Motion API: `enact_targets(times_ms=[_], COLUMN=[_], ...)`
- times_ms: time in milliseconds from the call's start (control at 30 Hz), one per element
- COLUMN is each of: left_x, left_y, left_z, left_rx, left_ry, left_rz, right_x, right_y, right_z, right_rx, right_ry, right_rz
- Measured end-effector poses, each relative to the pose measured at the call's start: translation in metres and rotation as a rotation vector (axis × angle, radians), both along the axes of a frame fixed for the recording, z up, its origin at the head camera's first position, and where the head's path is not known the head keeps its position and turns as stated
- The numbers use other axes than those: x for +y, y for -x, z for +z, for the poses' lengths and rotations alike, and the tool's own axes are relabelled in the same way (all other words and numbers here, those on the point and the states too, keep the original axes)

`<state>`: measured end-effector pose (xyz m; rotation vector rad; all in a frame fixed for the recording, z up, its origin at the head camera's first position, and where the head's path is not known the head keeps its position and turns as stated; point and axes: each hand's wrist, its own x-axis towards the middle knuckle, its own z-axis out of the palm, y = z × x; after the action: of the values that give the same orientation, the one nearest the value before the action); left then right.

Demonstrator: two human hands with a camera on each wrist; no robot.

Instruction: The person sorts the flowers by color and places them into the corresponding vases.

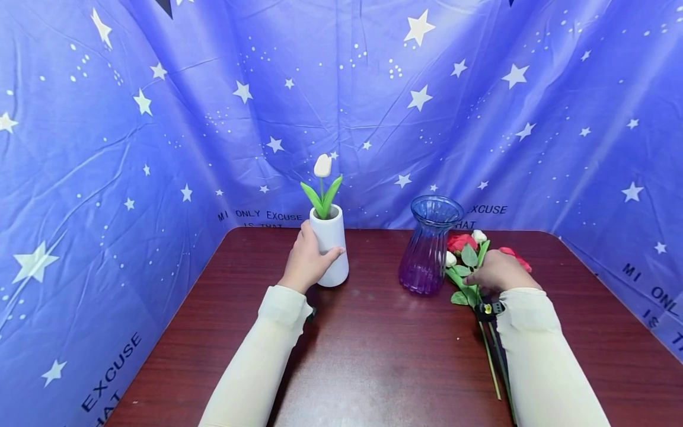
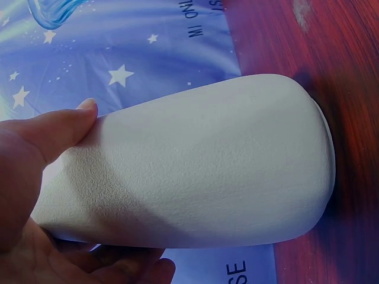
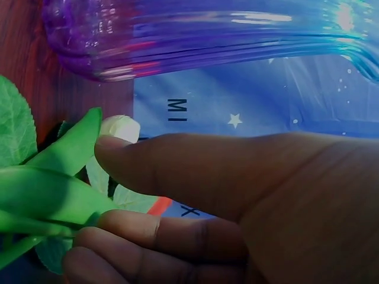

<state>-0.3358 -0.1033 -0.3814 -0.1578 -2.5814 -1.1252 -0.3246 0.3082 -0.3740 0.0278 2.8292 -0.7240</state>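
Observation:
My left hand (image 1: 309,259) grips a white vase (image 1: 333,270) near its upper part, the thumb across the front. A white tulip (image 1: 322,166) with green leaves stands in this vase. In the left wrist view the vase (image 2: 207,160) reaches down to the table, the fingers partly behind it. Over a bunch of loose flowers, my right hand (image 1: 498,271) is among green leaves (image 3: 53,192), thumb and fingers apart and no stem clearly pinched. Red roses (image 1: 462,243) and white tulips (image 1: 479,236) lie there, partly covered by the hand.
Left of the loose flowers stands a blue-to-purple ribbed glass vase (image 1: 427,255). Long stems (image 1: 490,362) lie toward the front beside the right sleeve. Behind the dark red wooden table (image 1: 368,356) hangs a blue curtain (image 1: 341,107) with white stars.

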Motion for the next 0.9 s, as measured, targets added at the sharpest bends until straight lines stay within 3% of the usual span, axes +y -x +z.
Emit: enact_targets(times_ms=[500, 900], left_x=[-0.001, -0.001], left_y=[0.0, 0.0], left_z=[0.0, 0.001], left_rx=[0.001, -0.011], left_ry=[-0.001, 0.001], left_rz=[-0.006, -0.005], right_x=[0.001, -0.001], right_y=[0.002, 0.005], right_z=[-0.007, -0.011], right_rx=[0.002, 0.007], right_ry=[-0.125, -0.158], right_rz=[0.031, 0.056])
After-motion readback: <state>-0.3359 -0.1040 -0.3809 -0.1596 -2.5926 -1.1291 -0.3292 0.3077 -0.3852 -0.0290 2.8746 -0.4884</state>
